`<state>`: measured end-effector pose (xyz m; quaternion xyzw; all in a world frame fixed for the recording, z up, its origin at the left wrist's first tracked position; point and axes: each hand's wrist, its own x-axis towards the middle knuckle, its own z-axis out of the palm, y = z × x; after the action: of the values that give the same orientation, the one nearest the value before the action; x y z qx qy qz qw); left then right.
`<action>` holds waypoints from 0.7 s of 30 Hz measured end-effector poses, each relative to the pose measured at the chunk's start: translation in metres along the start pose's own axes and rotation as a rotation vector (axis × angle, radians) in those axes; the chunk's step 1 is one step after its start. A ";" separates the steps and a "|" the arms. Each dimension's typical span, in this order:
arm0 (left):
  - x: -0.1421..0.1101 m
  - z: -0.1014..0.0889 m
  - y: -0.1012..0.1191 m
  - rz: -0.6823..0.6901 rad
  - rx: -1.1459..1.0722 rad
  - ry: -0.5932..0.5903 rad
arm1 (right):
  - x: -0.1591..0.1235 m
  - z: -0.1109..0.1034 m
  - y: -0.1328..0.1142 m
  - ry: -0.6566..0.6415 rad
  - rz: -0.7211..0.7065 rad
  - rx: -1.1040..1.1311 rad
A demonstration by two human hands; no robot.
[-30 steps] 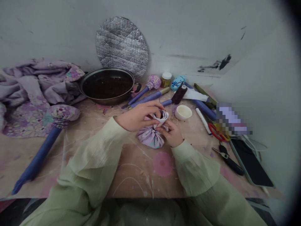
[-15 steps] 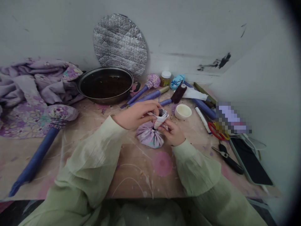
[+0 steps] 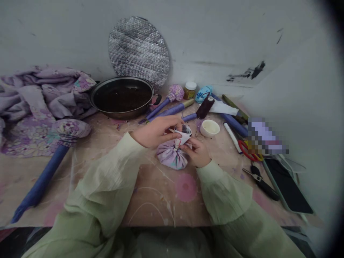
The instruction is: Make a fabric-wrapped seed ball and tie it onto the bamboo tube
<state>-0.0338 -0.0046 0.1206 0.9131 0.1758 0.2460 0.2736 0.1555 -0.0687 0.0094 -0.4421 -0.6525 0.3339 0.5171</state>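
In the middle of the head view, my left hand [image 3: 161, 132] pinches the upper rim of a rolled paper tube [image 3: 182, 138]. The tube is white with red markings outside and dark printing inside. Lower down, on its right side, my right hand [image 3: 198, 152] closes its fingers on the same tube. Just below it, the gathered purple floral cloth pouch [image 3: 172, 156] rests on the table, its pleats drawn together under the tube. How the tube meets the pouch is partly covered by my fingers.
A dark wide pan [image 3: 122, 96] stands behind my left hand. Purple cloth [image 3: 45, 96] and a cloth-headed blue stick [image 3: 45, 182] lie left. Right are a small white bowl [image 3: 210, 128], a thread cone [image 3: 205, 107], a marker [image 3: 232, 138], scissors [image 3: 248, 150] and a phone [image 3: 288, 184].
The paper tube has turned slightly between my fingers, and its rim and red markings sit differently. Both hands stay in nearly the same place.
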 end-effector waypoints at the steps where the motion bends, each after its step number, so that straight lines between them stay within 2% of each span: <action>1: 0.000 0.001 -0.001 0.003 -0.014 -0.004 | 0.000 0.000 0.001 0.029 -0.008 -0.004; 7: 0.001 0.004 0.001 -0.013 -0.122 0.004 | 0.000 0.002 0.000 0.027 -0.060 -0.037; 10: -0.001 0.000 0.002 -0.100 -0.190 0.030 | -0.001 0.003 0.002 0.063 -0.007 -0.002; 12: -0.002 -0.003 -0.001 -0.205 -0.143 0.019 | -0.002 0.003 0.005 0.069 0.029 0.036; 15: -0.002 0.000 -0.011 -0.345 0.027 -0.155 | -0.002 0.004 0.008 0.078 0.050 0.052; 18: 0.001 0.012 -0.020 -0.413 0.110 -0.369 | -0.002 0.003 0.008 0.075 0.056 0.057; 21: 0.003 0.025 -0.025 -0.430 0.095 -0.417 | -0.001 0.003 0.004 0.075 0.044 0.058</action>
<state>-0.0225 0.0060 0.0893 0.8975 0.3162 -0.0188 0.3068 0.1535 -0.0683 0.0050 -0.4532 -0.6129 0.3473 0.5462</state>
